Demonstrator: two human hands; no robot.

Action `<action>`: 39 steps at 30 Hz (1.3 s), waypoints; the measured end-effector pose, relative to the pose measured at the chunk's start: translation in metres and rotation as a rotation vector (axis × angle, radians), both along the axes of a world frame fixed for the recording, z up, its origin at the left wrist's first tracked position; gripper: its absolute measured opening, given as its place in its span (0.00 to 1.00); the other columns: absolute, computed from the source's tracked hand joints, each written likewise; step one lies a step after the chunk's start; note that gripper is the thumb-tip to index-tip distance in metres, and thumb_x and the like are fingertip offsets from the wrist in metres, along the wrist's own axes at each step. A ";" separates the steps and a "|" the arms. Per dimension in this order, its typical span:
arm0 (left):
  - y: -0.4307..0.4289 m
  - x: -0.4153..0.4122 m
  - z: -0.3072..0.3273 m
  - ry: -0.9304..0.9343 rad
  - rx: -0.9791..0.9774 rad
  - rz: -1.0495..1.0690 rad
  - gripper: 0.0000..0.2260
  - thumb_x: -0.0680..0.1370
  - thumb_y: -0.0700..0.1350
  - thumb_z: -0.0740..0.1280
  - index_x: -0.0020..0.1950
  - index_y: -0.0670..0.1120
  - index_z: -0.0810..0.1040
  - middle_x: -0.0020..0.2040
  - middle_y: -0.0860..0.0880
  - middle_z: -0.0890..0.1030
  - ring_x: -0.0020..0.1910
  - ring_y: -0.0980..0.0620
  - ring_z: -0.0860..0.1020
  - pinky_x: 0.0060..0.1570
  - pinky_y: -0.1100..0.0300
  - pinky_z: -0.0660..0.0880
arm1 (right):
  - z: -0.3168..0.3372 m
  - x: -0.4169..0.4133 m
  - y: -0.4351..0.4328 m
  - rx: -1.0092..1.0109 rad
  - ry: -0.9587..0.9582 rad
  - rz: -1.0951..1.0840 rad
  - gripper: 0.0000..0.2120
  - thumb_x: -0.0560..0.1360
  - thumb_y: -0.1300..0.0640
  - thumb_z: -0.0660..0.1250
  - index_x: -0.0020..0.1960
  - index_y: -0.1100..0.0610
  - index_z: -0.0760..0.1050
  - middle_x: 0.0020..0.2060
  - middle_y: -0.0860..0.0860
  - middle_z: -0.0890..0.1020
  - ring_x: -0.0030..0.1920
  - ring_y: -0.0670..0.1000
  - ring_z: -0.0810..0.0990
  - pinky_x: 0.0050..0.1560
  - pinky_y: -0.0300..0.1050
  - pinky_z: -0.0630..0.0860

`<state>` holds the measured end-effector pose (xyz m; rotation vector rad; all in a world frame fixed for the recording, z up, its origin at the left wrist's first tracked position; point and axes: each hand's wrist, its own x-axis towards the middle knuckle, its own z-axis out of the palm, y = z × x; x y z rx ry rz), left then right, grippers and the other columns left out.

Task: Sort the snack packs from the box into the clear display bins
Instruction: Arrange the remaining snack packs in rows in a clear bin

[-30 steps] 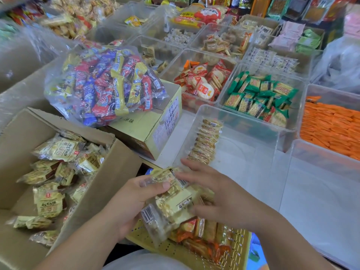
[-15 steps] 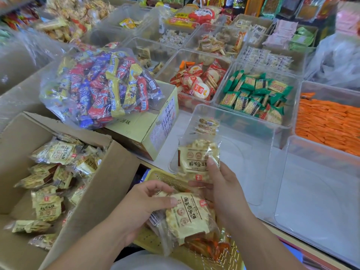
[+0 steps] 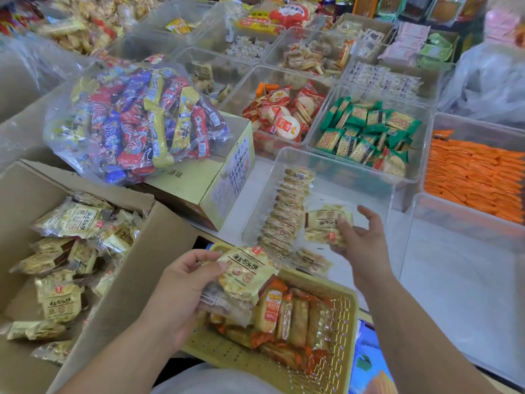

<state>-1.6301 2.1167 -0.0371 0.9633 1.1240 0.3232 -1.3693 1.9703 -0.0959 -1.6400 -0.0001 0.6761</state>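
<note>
Cardboard box (image 3: 127, 280), left of the clear bin (image 3: 341, 177), holds plenty of cream-yellow snack packs, so sorting looks far from done. Inside the bin, along its left wall, a row of packs (image 3: 287, 211) stands on edge. One loose pack (image 3: 312, 261) lies flat at the bin's near end. Right hand (image 3: 366, 243) is over the bin's middle, pinching one pack (image 3: 324, 226) just right of the row, index finger lifted. Left hand (image 3: 181, 285), in front of the bin and above a yellow basket (image 3: 345, 317), grips a small stack of packs (image 3: 244, 274). Step in hand: placing, I judge. Next move likely needs the pack turned on edge, slid against the row and let go, then another drawn from the left-hand stack. Risk: toppling the row.
</note>
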 end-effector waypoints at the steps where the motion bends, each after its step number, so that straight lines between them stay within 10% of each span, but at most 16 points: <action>1: 0.001 0.000 -0.001 -0.003 0.004 0.004 0.06 0.67 0.43 0.78 0.43 0.49 0.86 0.51 0.36 0.86 0.40 0.39 0.86 0.29 0.51 0.81 | -0.009 0.014 -0.001 -0.069 0.005 0.002 0.18 0.79 0.54 0.71 0.65 0.46 0.69 0.50 0.61 0.83 0.44 0.58 0.85 0.37 0.44 0.81; 10: 0.001 0.001 -0.005 -0.021 0.007 -0.003 0.12 0.61 0.47 0.79 0.43 0.50 0.86 0.49 0.39 0.87 0.39 0.40 0.86 0.30 0.51 0.81 | -0.067 0.042 0.015 -0.504 0.263 0.266 0.07 0.81 0.59 0.66 0.54 0.62 0.76 0.55 0.60 0.81 0.37 0.53 0.83 0.32 0.41 0.81; 14: 0.004 -0.002 -0.007 -0.014 0.007 0.008 0.14 0.60 0.48 0.79 0.44 0.50 0.86 0.48 0.39 0.87 0.38 0.41 0.86 0.29 0.52 0.80 | -0.069 0.042 0.017 -0.739 0.099 0.606 0.19 0.82 0.43 0.63 0.65 0.56 0.73 0.59 0.53 0.74 0.54 0.57 0.76 0.49 0.51 0.79; 26: 0.008 0.000 -0.012 -0.019 -0.032 0.026 0.14 0.61 0.47 0.79 0.44 0.48 0.85 0.51 0.37 0.86 0.43 0.35 0.86 0.31 0.45 0.83 | -0.070 0.041 0.021 -0.657 0.179 0.755 0.21 0.80 0.35 0.59 0.67 0.46 0.72 0.65 0.49 0.72 0.57 0.54 0.76 0.49 0.49 0.84; 39: 0.010 0.000 -0.009 -0.036 -0.046 0.044 0.10 0.65 0.45 0.77 0.45 0.48 0.85 0.51 0.38 0.87 0.41 0.40 0.86 0.29 0.51 0.81 | -0.078 0.029 0.021 -0.552 -0.069 0.955 0.22 0.84 0.41 0.56 0.74 0.49 0.67 0.70 0.52 0.73 0.61 0.51 0.71 0.60 0.46 0.66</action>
